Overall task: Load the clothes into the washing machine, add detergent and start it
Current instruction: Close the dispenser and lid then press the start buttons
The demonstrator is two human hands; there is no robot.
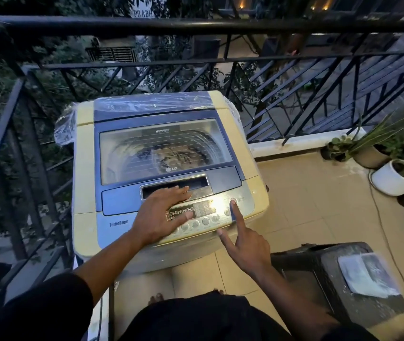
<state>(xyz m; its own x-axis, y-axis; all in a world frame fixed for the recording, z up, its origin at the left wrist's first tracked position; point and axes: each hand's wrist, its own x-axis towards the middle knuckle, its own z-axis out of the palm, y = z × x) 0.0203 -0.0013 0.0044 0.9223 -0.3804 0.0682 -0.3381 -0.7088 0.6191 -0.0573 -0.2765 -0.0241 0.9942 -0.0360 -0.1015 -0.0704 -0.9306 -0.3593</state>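
Observation:
A cream and blue top-loading washing machine (85, 153) stands on the balcony with its glass lid (164, 148) closed. Brownish clothes (171, 153) show through the glass inside the drum. My left hand (161, 215) lies flat with straight fingers on the left part of the control panel (204, 210), near the lid handle. My right hand (245, 244) points with a straight index finger whose tip touches a round button (233, 201) at the panel's right end; its other fingers are curled and the thumb sticks out. No detergent container is in view.
A black metal railing (196, 24) runs behind and to the left of the machine. Potted plants (393, 173) stand on the tiled floor at the right. A dark stool or crate (331, 274) with a pale packet (366, 276) on it sits at the lower right.

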